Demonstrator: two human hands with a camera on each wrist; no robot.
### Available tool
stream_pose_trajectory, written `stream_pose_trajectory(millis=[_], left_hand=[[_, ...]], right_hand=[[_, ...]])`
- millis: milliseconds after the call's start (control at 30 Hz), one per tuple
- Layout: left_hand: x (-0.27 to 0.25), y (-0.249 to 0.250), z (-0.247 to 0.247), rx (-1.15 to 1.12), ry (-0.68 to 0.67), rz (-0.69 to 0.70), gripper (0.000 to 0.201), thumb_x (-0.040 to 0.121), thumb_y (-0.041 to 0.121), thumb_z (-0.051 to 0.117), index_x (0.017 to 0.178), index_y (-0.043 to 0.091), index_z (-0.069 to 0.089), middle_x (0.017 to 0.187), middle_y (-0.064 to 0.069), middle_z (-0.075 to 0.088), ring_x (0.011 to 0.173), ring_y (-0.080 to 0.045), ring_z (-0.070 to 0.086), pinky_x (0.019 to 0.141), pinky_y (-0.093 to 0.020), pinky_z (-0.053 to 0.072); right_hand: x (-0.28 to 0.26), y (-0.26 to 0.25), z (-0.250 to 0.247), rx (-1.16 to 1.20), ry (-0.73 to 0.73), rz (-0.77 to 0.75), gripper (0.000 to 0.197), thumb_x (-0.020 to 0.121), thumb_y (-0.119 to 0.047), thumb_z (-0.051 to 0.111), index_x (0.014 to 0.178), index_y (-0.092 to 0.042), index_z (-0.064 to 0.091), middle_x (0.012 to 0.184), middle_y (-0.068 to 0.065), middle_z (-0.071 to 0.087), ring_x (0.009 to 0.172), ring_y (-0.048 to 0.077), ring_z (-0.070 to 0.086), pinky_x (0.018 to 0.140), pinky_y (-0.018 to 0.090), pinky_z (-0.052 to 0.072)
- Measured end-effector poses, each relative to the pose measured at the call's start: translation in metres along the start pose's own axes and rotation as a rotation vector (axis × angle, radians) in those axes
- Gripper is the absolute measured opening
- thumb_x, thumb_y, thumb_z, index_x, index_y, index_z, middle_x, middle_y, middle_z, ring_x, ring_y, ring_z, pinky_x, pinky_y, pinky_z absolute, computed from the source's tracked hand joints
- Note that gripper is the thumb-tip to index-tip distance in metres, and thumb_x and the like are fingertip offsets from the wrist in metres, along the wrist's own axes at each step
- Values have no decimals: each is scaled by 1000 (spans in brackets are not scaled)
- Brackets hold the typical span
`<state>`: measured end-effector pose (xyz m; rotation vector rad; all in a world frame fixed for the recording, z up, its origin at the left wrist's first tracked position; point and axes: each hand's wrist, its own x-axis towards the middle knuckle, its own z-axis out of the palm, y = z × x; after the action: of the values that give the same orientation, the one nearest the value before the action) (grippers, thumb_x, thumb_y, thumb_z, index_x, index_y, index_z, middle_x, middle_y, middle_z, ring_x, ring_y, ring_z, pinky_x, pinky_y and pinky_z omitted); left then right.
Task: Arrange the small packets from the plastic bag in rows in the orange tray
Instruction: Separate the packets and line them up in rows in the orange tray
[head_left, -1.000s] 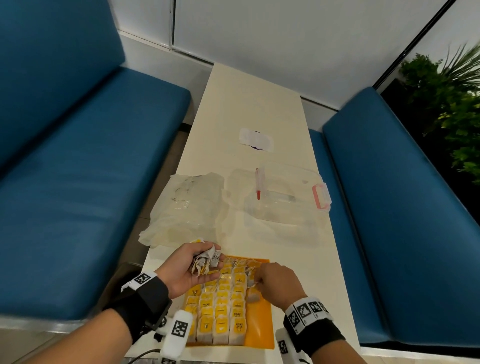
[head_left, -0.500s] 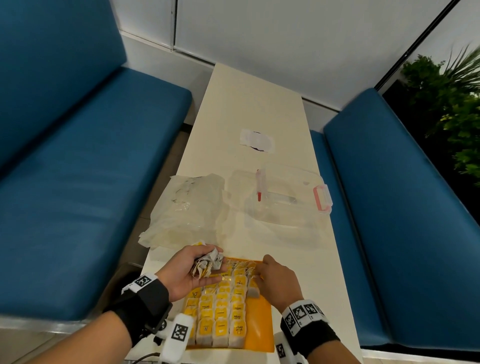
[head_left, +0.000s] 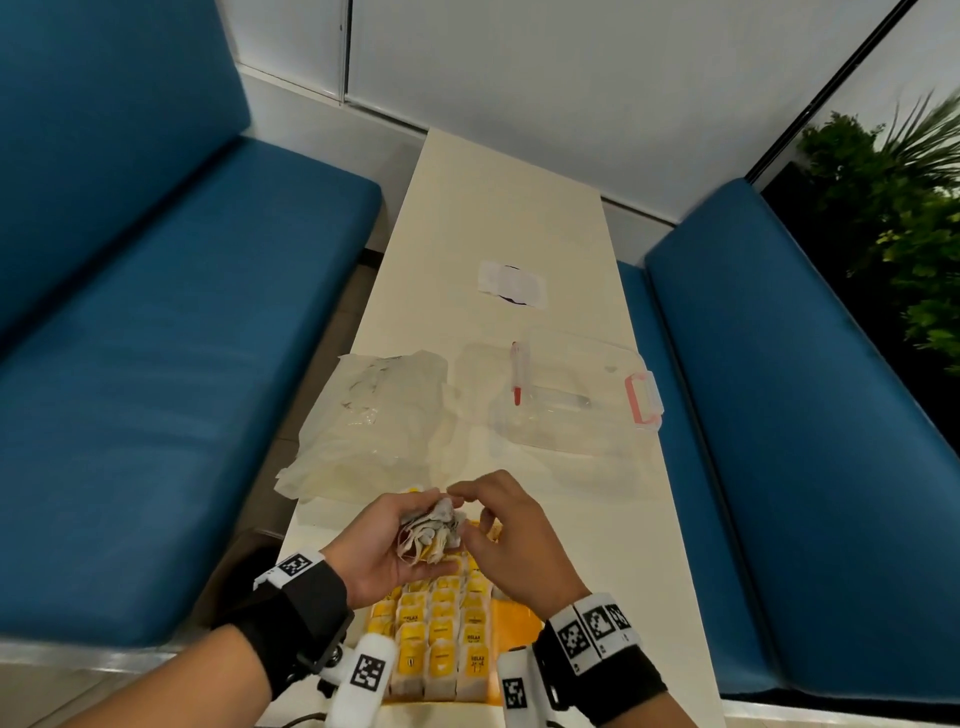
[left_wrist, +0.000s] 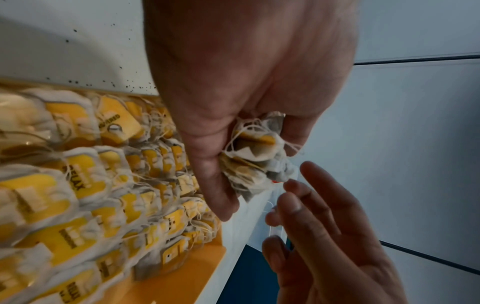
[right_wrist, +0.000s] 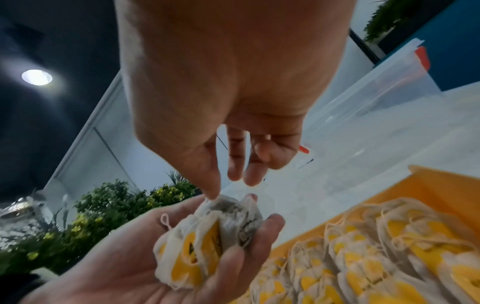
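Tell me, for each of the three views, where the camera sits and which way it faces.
Head: worn on the head, facing forward and down the table; both forearms, left hand and right hand show.
Left wrist: looks along the left hand at its bunch of packets; right fingers enter.
Right wrist: looks along the right hand, thumb on the bunch.
All three share the bunch and the orange tray.

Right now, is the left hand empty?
No, the left hand holds a bunch of small packets in its curled fingers, above the orange tray.
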<state>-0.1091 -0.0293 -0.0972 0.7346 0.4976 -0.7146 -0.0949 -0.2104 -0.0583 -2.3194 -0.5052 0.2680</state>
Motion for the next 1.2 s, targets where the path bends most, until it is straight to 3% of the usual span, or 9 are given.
stream_pose_trajectory(millis=[133, 233, 367, 467, 600, 767, 967, 1133, 1200], left_hand=[[0, 0, 0, 19, 4, 3, 39, 103, 32, 49, 127, 6, 65, 116, -17, 71, 98, -27, 67, 91, -48, 56], [-1, 1, 1, 25, 5, -17, 40, 102, 40, 50, 116, 8, 69, 106, -15, 69, 93, -26, 66, 87, -46, 57], [-2, 4, 1, 13, -8, -17, 52, 104, 48, 40, 115, 10, 74, 108, -18, 66, 98, -32, 61, 96, -49, 52], [-2, 5, 1, -23, 9, -16, 53, 105, 45, 37, 115, 6, 71, 101, -20, 66, 89, -33, 62, 91, -48, 53], [-1, 3, 0, -50, 23, -6, 52, 108, 42, 34, 118, 1, 66, 93, -20, 69, 72, -28, 63, 61, -36, 55], [2, 3, -1, -90, 28, -9, 57, 108, 44, 32, 135, 2, 61, 112, -21, 68, 81, -29, 71, 60, -34, 57], [1, 1, 1, -42, 12, -1, 56, 107, 45, 29, 90, 9, 68, 94, -17, 71, 76, -27, 69, 65, -34, 50], [-1, -1, 4, -49, 0, -12, 72, 109, 42, 25, 54, 18, 66, 79, -9, 67, 65, -21, 64, 57, -31, 51], [1, 0, 3, -40, -4, -8, 71, 108, 43, 27, 58, 16, 70, 83, -11, 67, 69, -23, 61, 64, -33, 51]], right_hand=[[2, -6, 3, -114, -49, -82, 37, 86, -20, 62, 119, -37, 63, 111, -18, 50, 93, -3, 53, 81, 20, 48], [5, -8, 5, -214, -80, -131, 29, 88, -26, 62, 115, -32, 66, 111, -14, 58, 104, 10, 56, 85, 28, 50], [5, -5, 10, -282, -33, -147, 18, 89, -28, 60, 104, -24, 69, 102, -12, 63, 96, 15, 58, 78, 38, 53], [2, -6, 11, -322, -32, -152, 29, 92, -28, 56, 120, -32, 62, 101, -12, 63, 95, 14, 57, 78, 34, 52], [3, -11, 9, -428, -79, -145, 38, 90, -28, 52, 127, -33, 59, 103, -9, 62, 95, 18, 58, 75, 36, 51], [3, -16, 6, -400, -144, -62, 34, 90, -34, 53, 121, -31, 65, 114, -12, 65, 101, 11, 59, 80, 26, 44], [8, -27, 8, -379, -167, 101, 40, 89, -49, 58, 124, -32, 60, 109, -7, 64, 100, 14, 61, 83, 33, 49], [12, -29, 12, -344, -156, 179, 33, 90, -33, 56, 121, -28, 65, 112, -6, 68, 104, 15, 62, 86, 33, 52], [13, -27, 11, -249, -96, 232, 27, 87, -26, 56, 110, -25, 71, 99, -11, 72, 92, 10, 65, 80, 31, 55]])
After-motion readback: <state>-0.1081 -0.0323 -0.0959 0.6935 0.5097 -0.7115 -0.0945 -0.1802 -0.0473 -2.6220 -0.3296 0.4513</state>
